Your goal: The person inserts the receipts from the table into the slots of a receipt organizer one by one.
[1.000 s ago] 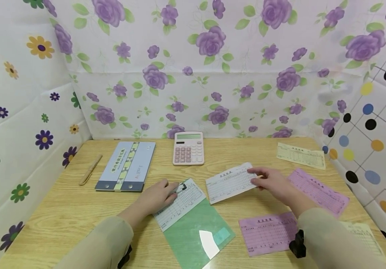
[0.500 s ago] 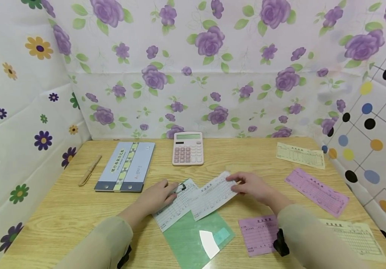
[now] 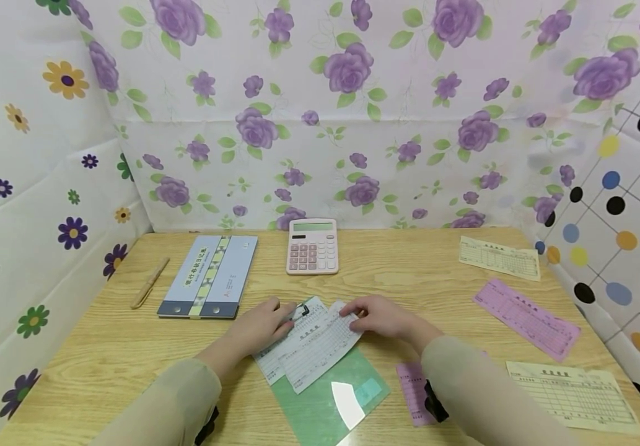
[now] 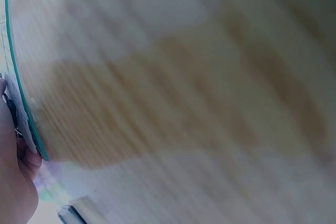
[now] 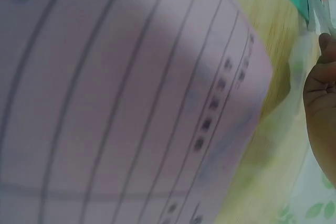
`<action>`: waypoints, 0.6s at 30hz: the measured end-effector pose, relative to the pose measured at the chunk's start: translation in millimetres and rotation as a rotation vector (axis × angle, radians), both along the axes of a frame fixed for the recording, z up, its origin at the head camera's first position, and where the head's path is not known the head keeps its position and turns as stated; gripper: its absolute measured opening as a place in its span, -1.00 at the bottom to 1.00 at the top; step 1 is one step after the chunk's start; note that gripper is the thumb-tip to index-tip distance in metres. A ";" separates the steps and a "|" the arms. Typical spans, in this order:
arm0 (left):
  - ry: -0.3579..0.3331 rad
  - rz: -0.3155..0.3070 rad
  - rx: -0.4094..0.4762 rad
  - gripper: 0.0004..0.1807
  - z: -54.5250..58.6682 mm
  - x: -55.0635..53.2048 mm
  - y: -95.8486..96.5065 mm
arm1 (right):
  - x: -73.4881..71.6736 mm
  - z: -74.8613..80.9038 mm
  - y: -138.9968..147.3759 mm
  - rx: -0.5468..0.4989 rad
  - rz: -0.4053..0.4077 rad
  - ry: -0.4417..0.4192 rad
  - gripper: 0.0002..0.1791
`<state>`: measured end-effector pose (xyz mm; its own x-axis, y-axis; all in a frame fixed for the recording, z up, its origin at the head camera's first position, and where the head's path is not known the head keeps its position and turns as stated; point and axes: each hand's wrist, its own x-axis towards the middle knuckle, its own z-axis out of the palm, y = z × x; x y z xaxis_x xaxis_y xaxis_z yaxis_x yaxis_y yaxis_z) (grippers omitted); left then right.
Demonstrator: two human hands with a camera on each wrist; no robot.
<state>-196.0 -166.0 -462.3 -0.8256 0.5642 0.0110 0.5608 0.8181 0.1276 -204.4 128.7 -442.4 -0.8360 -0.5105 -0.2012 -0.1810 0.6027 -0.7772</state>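
A green translucent clipboard lies aslant on the table, one white printed slip at its clip end. My left hand grips the clipboard's metal clip; that hand shows at the edge of the left wrist view beside the board's green rim. Between the thumb and fingers of my right hand is the corner of a second white slip, which overlaps the first one on the board. A pink slip lies partly under the right forearm and fills much of the right wrist view.
A pink calculator stands at the back. To the left are a blue journal book and a tan pen. On the right lie another pink slip and two yellow slips, one far, one near. Patterned cloth walls enclose the table.
My right hand has carried the white slip leftward and nearer, from beside the clipboard to over the slip on it. The left hand has stayed at the clip.
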 end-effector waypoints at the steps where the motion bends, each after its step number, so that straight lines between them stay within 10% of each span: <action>1: 0.003 -0.003 0.000 -0.51 0.3 0.2 0.0 | -0.3 0.2 -2.8 0.004 0.007 0.001 -0.70; 18: 0.006 -0.001 -0.012 -0.52 1.7 0.4 1.0 | -0.3 -6.1 -36.4 0.017 0.074 0.034 -0.65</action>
<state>-195.6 -164.9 -460.6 -0.8249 0.5652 0.0091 0.5624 0.8189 0.1145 -204.8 92.3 -448.5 -0.8023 -0.5682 -0.1829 -0.2516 0.5997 -0.7596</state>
